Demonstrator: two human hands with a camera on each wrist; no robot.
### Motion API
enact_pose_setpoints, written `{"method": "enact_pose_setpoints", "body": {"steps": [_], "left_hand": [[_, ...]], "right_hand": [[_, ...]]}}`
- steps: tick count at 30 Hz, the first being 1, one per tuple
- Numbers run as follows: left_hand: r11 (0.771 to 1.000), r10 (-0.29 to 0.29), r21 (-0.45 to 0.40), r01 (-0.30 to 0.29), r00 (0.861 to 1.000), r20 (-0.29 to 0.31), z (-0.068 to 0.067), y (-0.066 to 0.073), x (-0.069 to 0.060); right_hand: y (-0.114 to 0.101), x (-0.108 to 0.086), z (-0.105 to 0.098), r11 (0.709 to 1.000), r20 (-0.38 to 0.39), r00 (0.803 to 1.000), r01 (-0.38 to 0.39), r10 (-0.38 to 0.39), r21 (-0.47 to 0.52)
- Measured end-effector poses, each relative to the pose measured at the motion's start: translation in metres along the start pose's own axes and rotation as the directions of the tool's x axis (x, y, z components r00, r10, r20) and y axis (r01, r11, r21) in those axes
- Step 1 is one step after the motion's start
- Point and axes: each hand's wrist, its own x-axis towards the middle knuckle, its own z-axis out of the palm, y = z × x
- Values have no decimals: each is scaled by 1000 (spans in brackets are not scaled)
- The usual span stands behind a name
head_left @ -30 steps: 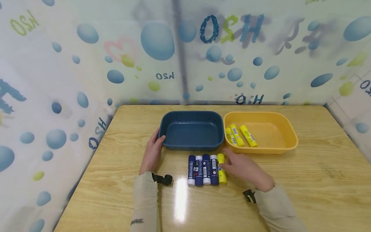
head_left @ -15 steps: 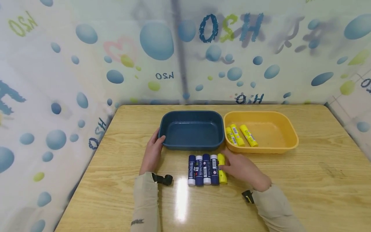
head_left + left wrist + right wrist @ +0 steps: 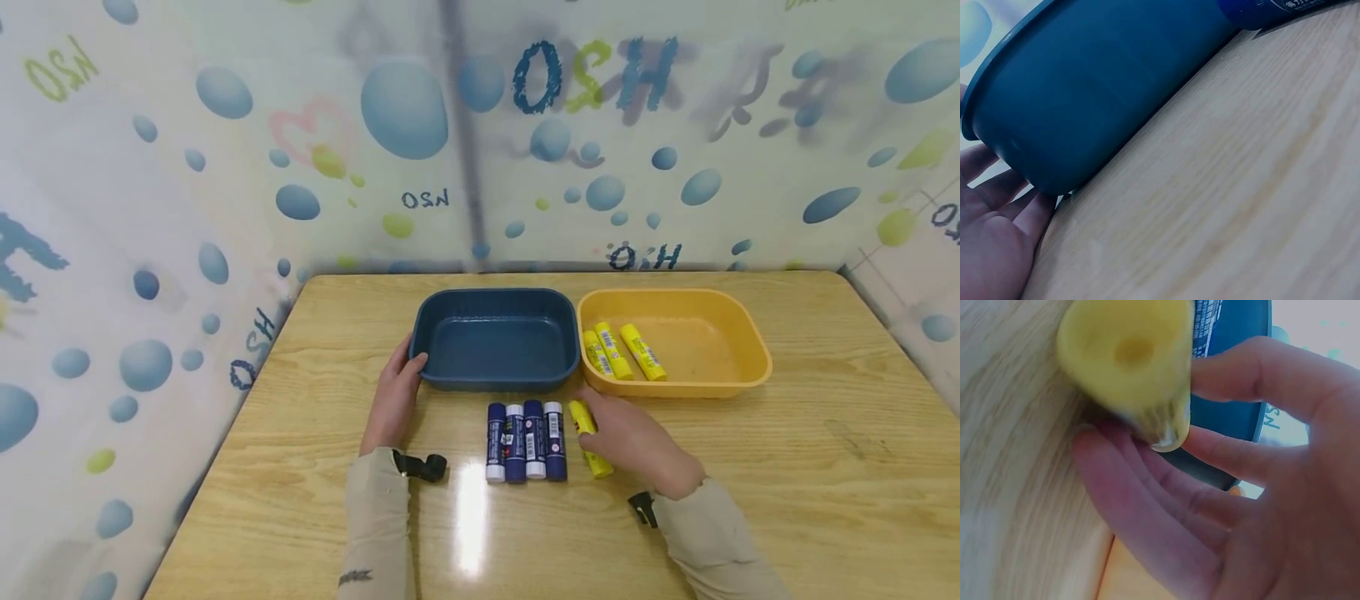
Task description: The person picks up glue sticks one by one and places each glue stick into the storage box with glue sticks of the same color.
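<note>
My right hand (image 3: pixel 628 435) pinches a yellow glue stick (image 3: pixel 595 446) between thumb and fingers. The stick is tilted, and in the right wrist view its round yellow end (image 3: pixel 1125 356) faces the camera. To its left lie several dark blue and white glue sticks (image 3: pixel 534 440) side by side on the table. At the left end of an empty blue bin (image 3: pixel 495 385), my left hand (image 3: pixel 393 400) holds the wall, thumb at the rim and fingers along the outside. The left wrist view shows those fingers (image 3: pixel 1007 190) against the bin's lower corner.
A yellow bin (image 3: pixel 697 389) stands against the blue bin's right side and contains 3 yellow glue sticks (image 3: pixel 642 352). Both bins sit toward the back of the wooden table (image 3: pixel 825 483). Behind it hangs a patterned wall (image 3: pixel 525 158).
The yellow glue stick has come away from the blue row, its near end swung right in my right hand. My left hand stays at the blue bin.
</note>
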Motion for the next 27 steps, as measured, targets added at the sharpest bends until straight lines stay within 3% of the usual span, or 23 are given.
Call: {"method": "enact_pose_setpoints", "body": {"steps": [5,15,22,27], "left_hand": [[1000,-9,20,9,1000,-9,3,5,-3],[999,-9,36,9,1000,-16,1,2,-3],[999,5,41,-4,1000,-26,-6,-12,7],[1000,0,28,0,1000,-3,0,-1,0]], "right_hand": [[1,0,-1,999,1,1000,-25,25,-31],[4,1,0,997,2,999,-42,42,-65],[6,-6,-5,999,-9,999,38,-38,-31],[6,-12,-11,992,-25,994,107,-109,-63]]}}
